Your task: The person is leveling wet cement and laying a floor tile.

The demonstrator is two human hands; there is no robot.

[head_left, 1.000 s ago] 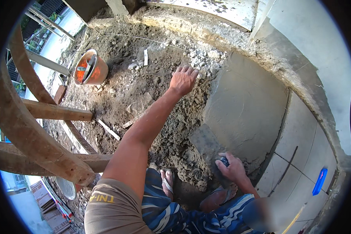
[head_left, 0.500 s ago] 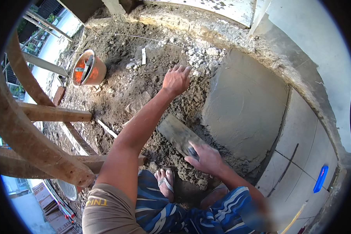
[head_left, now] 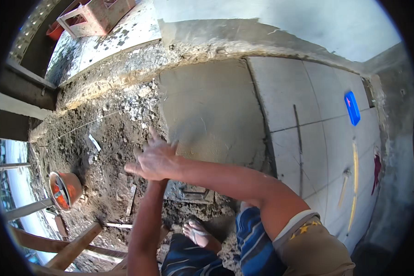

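My right hand [head_left: 154,162] lies across my left hand, its fingers stretched out toward the left. Most of my left hand [head_left: 152,135] is covered by it; what seem to be its fingers show spread above. Neither hand holds a tool. Below them a plastering float [head_left: 193,195] rests on the ground, handle up, partly hidden by my forearms. Beyond my hands is a smoothed grey bed of wet mortar [head_left: 216,101], bordered on its right by large pale floor tiles [head_left: 280,83].
An orange bucket [head_left: 69,189] with tools inside stands on rough soil at left, near wooden beams [head_left: 73,248]. A string line [head_left: 83,126] crosses the soil. On the tiles lie a blue plastic tray [head_left: 352,109], a dark rod [head_left: 299,142], a hammer [head_left: 343,188] and a yellow strip [head_left: 355,179].
My right hand has let go of the float and moved up and left onto my left hand. The view has turned toward the right, showing more tiles.
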